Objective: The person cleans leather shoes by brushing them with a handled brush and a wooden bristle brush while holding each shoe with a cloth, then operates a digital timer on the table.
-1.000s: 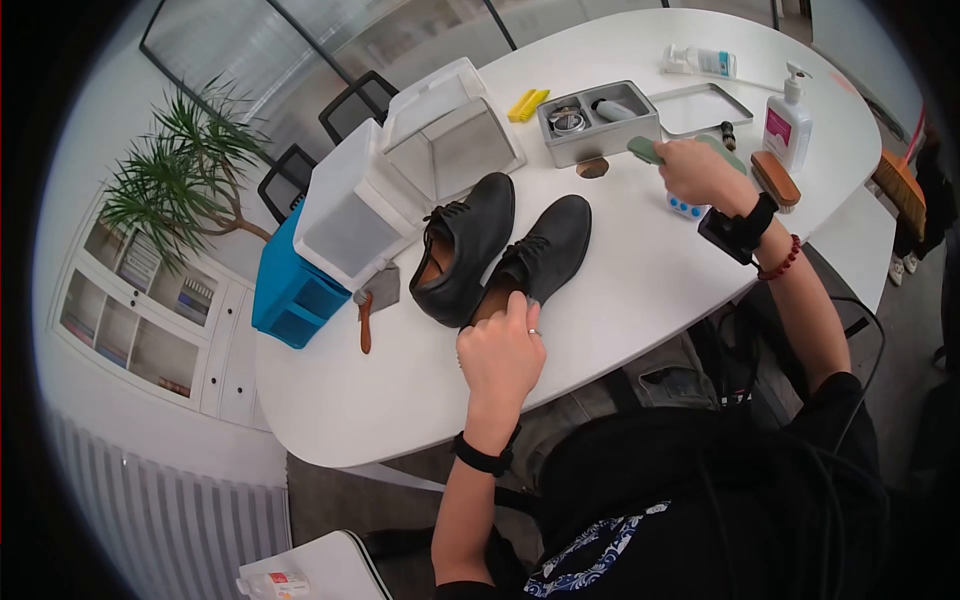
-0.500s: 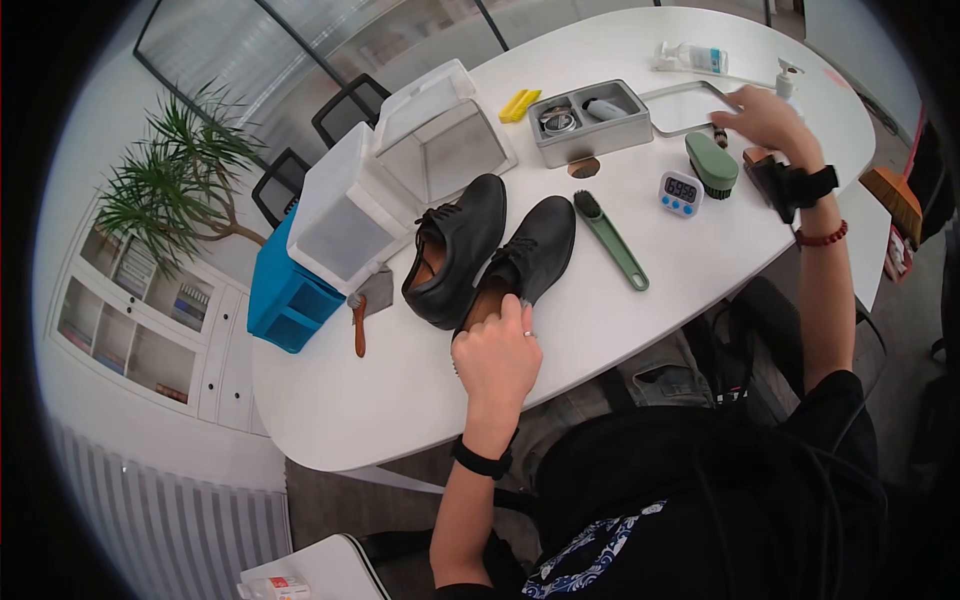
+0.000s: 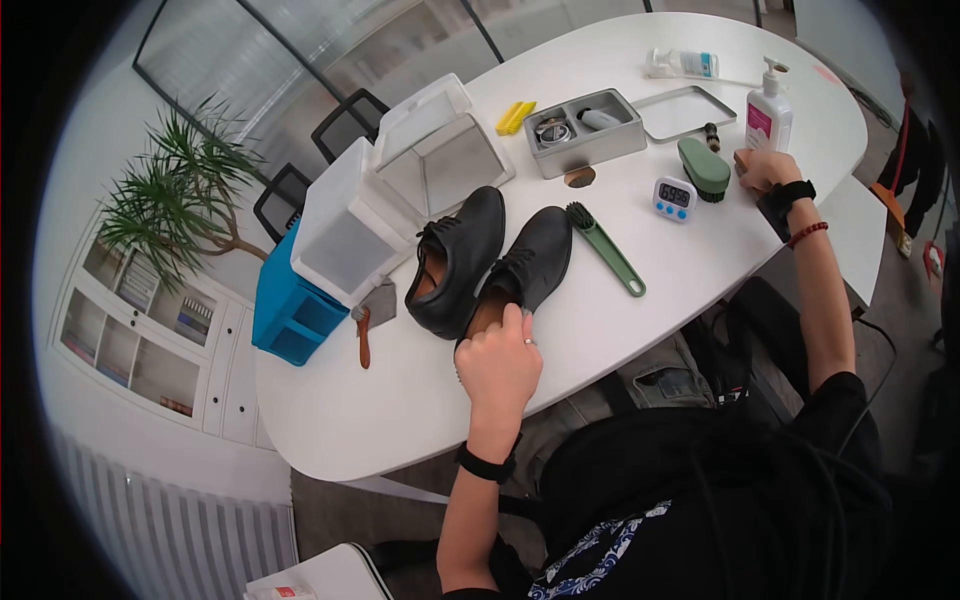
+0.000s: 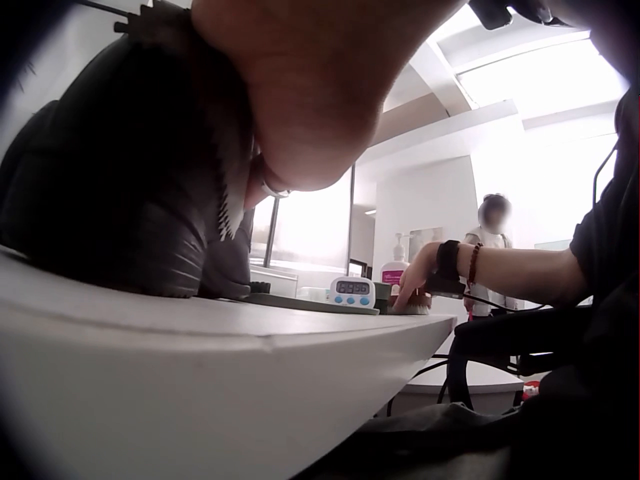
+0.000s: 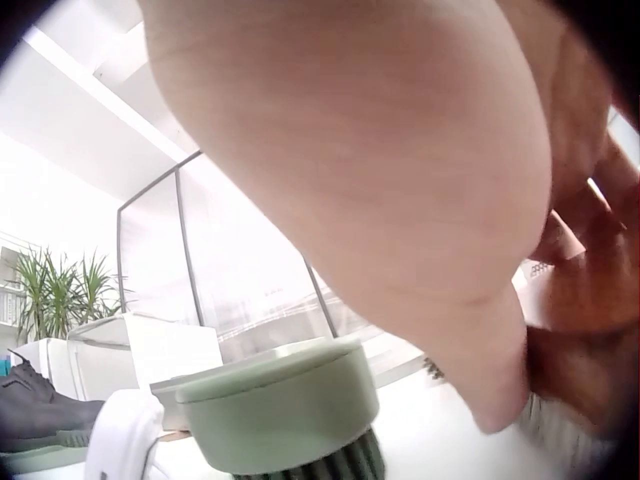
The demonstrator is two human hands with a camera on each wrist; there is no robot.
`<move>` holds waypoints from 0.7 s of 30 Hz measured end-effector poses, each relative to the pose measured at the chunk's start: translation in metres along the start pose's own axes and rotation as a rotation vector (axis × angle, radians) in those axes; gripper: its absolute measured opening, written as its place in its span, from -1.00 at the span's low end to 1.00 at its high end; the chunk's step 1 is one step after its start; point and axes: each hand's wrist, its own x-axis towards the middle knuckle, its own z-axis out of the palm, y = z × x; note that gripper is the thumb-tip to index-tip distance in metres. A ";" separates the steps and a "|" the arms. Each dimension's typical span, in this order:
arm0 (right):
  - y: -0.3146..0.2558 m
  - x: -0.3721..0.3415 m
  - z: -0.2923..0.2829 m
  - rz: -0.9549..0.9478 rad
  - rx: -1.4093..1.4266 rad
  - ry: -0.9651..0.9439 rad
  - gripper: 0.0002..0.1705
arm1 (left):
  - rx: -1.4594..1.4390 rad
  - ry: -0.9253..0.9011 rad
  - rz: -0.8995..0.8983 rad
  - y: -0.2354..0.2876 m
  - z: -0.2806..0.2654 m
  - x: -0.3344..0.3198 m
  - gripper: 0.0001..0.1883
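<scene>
Two black lace-up shoes stand side by side on the white table. My left hand (image 3: pixel 500 365) grips the nearer shoe (image 3: pixel 545 250) at its heel opening; the other shoe (image 3: pixel 470 240) is just left of it. In the left wrist view, a dark strip with a saw-toothed edge (image 4: pixel 226 190) shows beside the ringed finger. Over at the right, my right hand (image 3: pixel 768 172) holds a brown wooden shoe brush (image 5: pixel 590 290), its fingers curled round the wood with pale bristles beneath. The hand mostly hides this brush in the head view. A green oval brush (image 3: pixel 706 165) sits beside that hand.
A green long-handled brush (image 3: pixel 610 250) lies right of the shoes, near a digital timer (image 3: pixel 674 198). Behind are a metal tin (image 3: pixel 590 148), its lid (image 3: pixel 688 112) and a pump bottle (image 3: pixel 768 118). White boxes (image 3: pixel 345 215) and a blue holder (image 3: pixel 300 310) stand left.
My right hand has let go of the green long-handled brush, which now lies by the shoes, and has taken hold of the wooden brush. The left hand stays at the shoe.
</scene>
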 end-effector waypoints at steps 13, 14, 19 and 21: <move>-0.195 -0.109 -0.085 -0.573 0.661 0.022 -0.63 | -0.006 -0.012 0.090 -0.006 -0.004 0.003 -0.76; -0.212 -0.109 -0.059 -0.646 0.630 0.039 -0.59 | -0.057 -0.035 0.119 -0.008 -0.007 0.002 -0.76; -0.238 -0.109 -0.008 -0.635 0.571 0.068 -0.45 | -0.190 -0.101 0.211 -0.010 -0.020 0.000 -0.77; -0.237 -0.097 0.003 -0.617 0.531 0.167 -0.45 | -0.201 -0.120 0.217 -0.011 -0.021 0.001 -0.78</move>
